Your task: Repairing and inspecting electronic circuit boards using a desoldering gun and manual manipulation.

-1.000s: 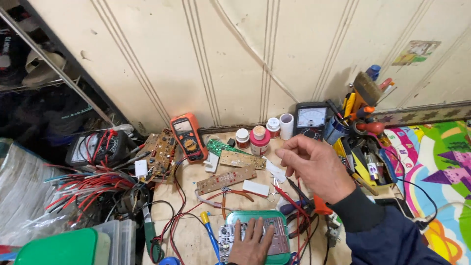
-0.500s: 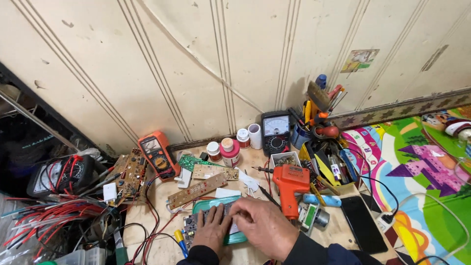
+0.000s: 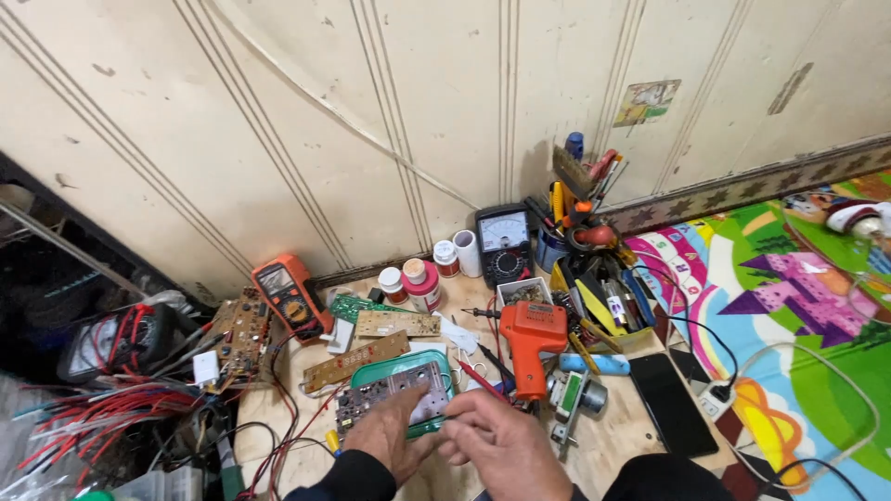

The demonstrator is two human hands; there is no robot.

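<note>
Left hand (image 3: pixel 390 438) fingers lie flat on the circuit board (image 3: pixel 394 397), near the board's front edge. Right hand (image 3: pixel 506 450) sits just right of it, fingers curled together; any grasp cannot be told. The circuit board's long axis runs left-right over the green tray (image 3: pixel 441 371).

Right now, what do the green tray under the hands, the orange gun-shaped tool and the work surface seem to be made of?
Green tray: probably moulded plastic, smooth with a soft sheen and rounded rim. Orange gun-shaped tool: matte plastic shell, uniform colour, moulded seams; its tip is too small to tell. Work surface: bare light wood, likely plywood, showing grain and stains.
</note>
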